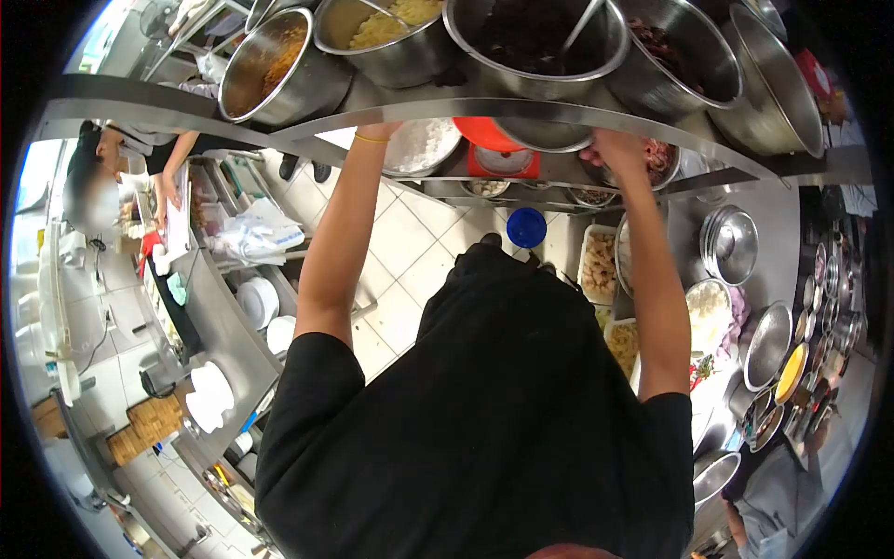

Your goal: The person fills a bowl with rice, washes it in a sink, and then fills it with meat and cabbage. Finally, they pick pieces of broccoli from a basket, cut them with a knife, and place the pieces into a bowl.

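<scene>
My left hand [380,129] is mostly hidden under the edge of the steel shelf [447,109], beside a steel bowl of white food [424,147]; its fingers do not show. My right hand [616,149] is closed near the rim of a steel bowl [545,136] and a bowl of reddish pieces [660,160]. What it holds, if anything, is too small to make out. Between my hands a red scale [503,163] stands with an orange-red bowl [484,132] on it.
Steel pots of food [270,70] line the upper shelf. Trays of food [599,265] and stacked steel bowls [731,244] lie to the right. A blue round container [526,227] is low in the middle. Other people work at far left and lower right.
</scene>
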